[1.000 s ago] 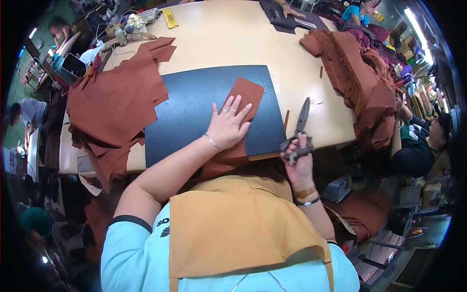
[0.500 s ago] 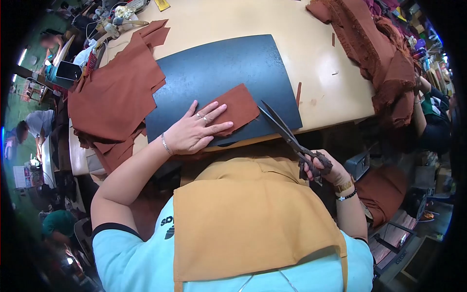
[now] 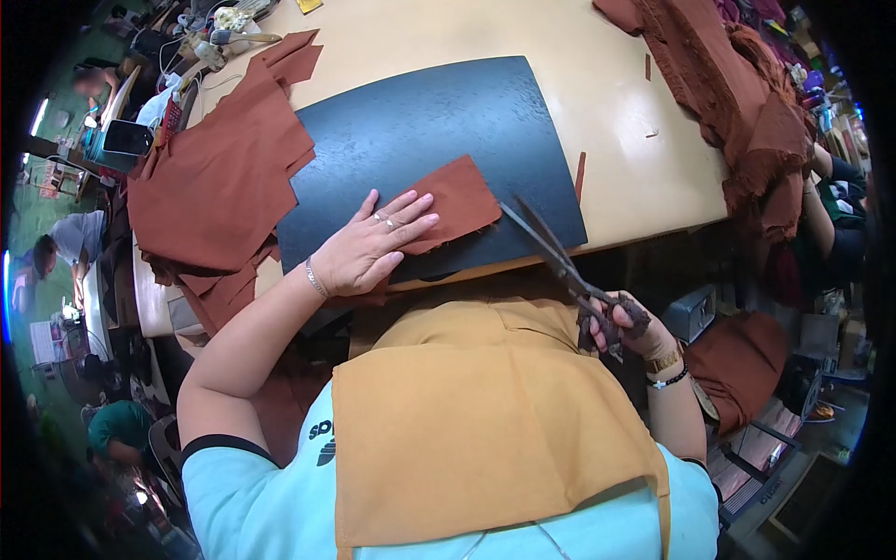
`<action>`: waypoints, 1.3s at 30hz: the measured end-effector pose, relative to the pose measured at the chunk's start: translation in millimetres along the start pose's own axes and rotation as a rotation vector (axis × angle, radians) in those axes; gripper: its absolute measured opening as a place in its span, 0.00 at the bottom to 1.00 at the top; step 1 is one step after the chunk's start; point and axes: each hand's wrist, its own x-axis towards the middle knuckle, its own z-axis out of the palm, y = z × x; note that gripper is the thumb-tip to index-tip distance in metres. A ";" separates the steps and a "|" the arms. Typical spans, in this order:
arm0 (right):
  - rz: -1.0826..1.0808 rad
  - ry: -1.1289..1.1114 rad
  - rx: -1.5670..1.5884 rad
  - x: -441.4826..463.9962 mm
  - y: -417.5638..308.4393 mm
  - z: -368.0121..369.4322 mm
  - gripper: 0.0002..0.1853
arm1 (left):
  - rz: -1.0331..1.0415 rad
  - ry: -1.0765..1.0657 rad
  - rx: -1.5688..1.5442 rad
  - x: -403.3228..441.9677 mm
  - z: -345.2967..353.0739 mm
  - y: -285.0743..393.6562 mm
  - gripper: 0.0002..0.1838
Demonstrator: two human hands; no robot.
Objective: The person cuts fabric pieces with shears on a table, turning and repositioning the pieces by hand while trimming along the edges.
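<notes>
Left hand (image 3: 357, 254) lies open, flat on brown piece (image 3: 459, 198) on mat (image 3: 411, 117). Right hand (image 3: 646, 334) grips scissors (image 3: 570, 278), tips over mat.

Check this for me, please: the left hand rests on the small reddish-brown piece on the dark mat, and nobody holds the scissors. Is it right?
Not quite: the head view shows the scissors held by their handles in the right hand. The left hand does rest on the small reddish-brown piece on the dark mat.
</notes>
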 end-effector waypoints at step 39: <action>0.025 0.107 -0.249 33.0 -23.3 32.2 0.10 | 0.041 -0.063 0.286 2.3 -2.1 8.3 0.30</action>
